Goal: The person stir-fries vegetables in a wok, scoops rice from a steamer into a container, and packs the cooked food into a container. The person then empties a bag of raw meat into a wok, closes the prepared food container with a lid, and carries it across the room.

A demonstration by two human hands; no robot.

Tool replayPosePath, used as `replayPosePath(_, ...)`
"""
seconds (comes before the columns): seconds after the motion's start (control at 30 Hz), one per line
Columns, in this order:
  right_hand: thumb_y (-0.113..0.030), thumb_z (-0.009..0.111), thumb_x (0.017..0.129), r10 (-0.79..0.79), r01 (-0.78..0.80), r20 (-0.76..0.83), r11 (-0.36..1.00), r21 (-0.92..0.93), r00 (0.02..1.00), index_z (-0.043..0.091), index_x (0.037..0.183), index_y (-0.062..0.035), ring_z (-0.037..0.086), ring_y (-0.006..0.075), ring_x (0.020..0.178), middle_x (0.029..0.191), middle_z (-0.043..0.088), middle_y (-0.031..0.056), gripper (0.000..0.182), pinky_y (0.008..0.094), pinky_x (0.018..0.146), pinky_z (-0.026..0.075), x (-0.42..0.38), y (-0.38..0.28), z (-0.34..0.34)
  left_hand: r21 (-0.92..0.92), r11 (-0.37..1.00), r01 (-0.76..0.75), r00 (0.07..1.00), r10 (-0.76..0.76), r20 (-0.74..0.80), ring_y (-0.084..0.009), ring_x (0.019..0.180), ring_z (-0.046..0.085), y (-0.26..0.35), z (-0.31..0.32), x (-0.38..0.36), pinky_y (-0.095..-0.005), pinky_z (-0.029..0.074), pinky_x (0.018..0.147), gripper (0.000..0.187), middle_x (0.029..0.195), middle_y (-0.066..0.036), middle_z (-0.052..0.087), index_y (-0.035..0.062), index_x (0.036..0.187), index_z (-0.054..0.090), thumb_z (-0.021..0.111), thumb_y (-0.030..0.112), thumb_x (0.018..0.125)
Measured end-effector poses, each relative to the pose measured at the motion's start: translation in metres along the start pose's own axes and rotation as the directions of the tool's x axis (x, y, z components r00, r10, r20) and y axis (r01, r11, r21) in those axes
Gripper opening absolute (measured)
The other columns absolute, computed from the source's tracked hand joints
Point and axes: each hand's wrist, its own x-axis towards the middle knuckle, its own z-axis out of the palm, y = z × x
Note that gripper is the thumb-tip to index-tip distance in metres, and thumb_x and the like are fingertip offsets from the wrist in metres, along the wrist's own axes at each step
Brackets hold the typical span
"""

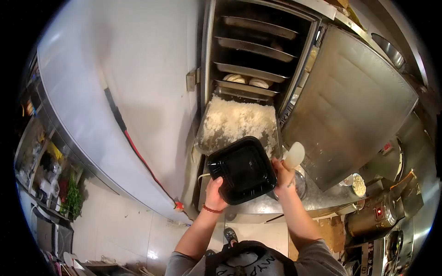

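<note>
A black plastic food container (244, 170) is tilted in front of me, and nothing shows inside it. My left hand (215, 195) grips its near left edge, with a red beaded bracelet at the wrist. At the container's right side, my right hand (283, 178) is closed around a pale rice paddle (294, 154), its blade pointing up; the fingers also rest against the container's edge. Just beyond the container, a metal tray (199, 140) of white cooked rice (239, 117) is pulled partway out of the steaming cabinet (208, 55).
Above the rice, several metal trays (258, 46) sit on the cabinet's racks, one holding pale buns (235, 78). The cabinet door (354, 101) stands open to the right. A steel counter (322, 195) runs below it, with a small bowl (359, 185). A white panel (152, 69) is at left.
</note>
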Motion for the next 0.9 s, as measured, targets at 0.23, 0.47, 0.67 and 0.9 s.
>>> replayPosePath(0.23,-0.022,0.045,0.086,-0.196,0.650,0.623,0.122,-0.750,0.757,0.043,0.112,-0.0019,0.046,0.0181,0.066,0.083,0.051,0.0079,0.033,0.0290,0.066,0.041,0.029,-0.108,-0.009,0.046,0.996,-0.070,0.998,0.070,0.008,-0.0252,0.108,0.047,-0.003,0.003,0.001,-0.0369,0.038,0.094,0.060,0.120,-0.012,0.047,-0.0010,0.123,0.036,0.060,0.024,0.074)
replayPosePath(0.47,-0.020,0.044,0.080,0.055,0.570,0.724,-0.658,-0.492,0.688,0.052,0.106,-0.0050,0.058,0.0303,0.089,0.089,0.059,0.0209,0.031,0.0379,0.069,0.048,0.167,-0.076,0.126,0.037,0.993,-0.109,0.986,0.113,-0.125,-0.0258,0.107,0.048,-0.020,-0.024,0.021,-0.0368,0.039,0.092,0.060,0.120,-0.012,0.047,-0.0006,0.122,0.037,0.058,0.025,0.072)
replayPosePath(0.67,-0.016,0.046,0.074,0.297,0.674,0.762,-0.700,-0.238,0.576,0.054,0.102,-0.0086,0.060,0.0294,0.082,0.089,0.062,0.0133,0.030,0.0379,0.068,0.050,0.193,-0.075,0.141,0.018,0.974,-0.224,0.965,0.225,-0.135,-0.0249,0.107,0.047,-0.017,0.010,0.028,-0.0366,0.039,0.092,0.059,0.119,-0.011,0.047,0.0001,0.122,0.037,0.059,0.019,0.071)
replayPosePath(0.9,-0.011,0.047,0.073,0.431,0.726,0.674,-0.648,-0.231,0.600,0.050,0.103,-0.0028,0.061,0.0318,0.078,0.082,0.061,0.0185,0.032,0.0388,0.066,0.049,0.118,-0.088,0.111,-0.017,0.982,-0.190,0.966,0.184,-0.181,-0.0264,0.107,0.047,-0.017,0.014,0.027,-0.0387,0.039,0.092,0.059,0.119,-0.010,0.047,0.0031,0.122,0.037,0.059,0.017,0.069)
